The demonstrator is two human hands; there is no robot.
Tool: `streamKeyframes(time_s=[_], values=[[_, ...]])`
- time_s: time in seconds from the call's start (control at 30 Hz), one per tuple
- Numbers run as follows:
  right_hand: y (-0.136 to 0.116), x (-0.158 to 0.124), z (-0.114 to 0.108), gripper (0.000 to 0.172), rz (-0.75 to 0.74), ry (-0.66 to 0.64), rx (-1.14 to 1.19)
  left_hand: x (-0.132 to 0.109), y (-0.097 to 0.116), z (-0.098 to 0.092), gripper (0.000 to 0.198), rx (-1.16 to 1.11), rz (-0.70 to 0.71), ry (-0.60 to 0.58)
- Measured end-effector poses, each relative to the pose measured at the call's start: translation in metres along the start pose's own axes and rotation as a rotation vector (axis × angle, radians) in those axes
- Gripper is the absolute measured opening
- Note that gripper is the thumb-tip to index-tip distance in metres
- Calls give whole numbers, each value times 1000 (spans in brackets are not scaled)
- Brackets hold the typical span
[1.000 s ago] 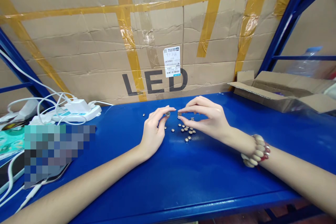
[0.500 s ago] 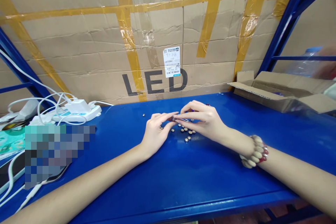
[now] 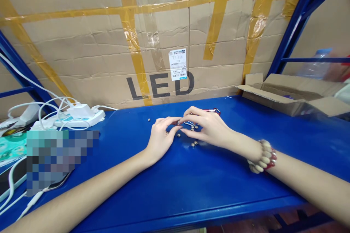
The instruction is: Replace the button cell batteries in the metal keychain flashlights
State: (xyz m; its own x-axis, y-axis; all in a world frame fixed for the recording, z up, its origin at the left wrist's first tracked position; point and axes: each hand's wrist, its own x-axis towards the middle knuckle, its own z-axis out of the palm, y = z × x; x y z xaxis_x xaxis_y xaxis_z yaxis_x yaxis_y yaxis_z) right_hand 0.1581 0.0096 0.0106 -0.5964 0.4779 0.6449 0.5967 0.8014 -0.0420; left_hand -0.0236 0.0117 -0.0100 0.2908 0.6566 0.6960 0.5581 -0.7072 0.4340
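Several small round silver button cells point(image 3: 193, 144) lie scattered on the blue shelf surface point(image 3: 191, 185). My left hand point(image 3: 160, 137) rests on the surface, thumb and forefinger pinched towards a small silver piece. My right hand point(image 3: 206, 125) meets it fingertip to fingertip, fingers curled over the pile of cells, pinching the same small piece. One stray cell point(image 3: 149, 119) sits apart to the left. A small red-handled tool point(image 3: 212, 110) peeks out behind my right hand. A beaded bracelet point(image 3: 261, 156) circles my right wrist.
A taped cardboard sheet marked LED point(image 3: 161, 85) forms the back wall. A white power strip with cables point(image 3: 79, 114) lies at left beside a blurred patch. An open cardboard box point(image 3: 290, 94) sits at right. Blue rack posts point(image 3: 295, 25) frame the shelf.
Both hands came together and dropped lower over the cells; my right hand moved left and now covers most of the pile. The red-handled tool came into view behind it.
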Motion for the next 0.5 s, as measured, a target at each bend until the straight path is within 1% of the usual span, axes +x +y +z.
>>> streamKeyframes(time_s=[0.1,0.2,0.27,0.37,0.5], values=[[2,-1,3,24,80,26,72,1,1,-1,13,-27,-88,6],[6,-1,4,25,165,78,36,1,1,-2,8,-58,-152,6],[10,-1,3,19,207,95,2,1,1,-2,7,-53,-147,8],[15,-1,2,13,245,85,-31,0,1,-2,8,-38,-127,5],[22,1,0,13,303,76,-68,1,1,-3,13,-56,-101,-2]])
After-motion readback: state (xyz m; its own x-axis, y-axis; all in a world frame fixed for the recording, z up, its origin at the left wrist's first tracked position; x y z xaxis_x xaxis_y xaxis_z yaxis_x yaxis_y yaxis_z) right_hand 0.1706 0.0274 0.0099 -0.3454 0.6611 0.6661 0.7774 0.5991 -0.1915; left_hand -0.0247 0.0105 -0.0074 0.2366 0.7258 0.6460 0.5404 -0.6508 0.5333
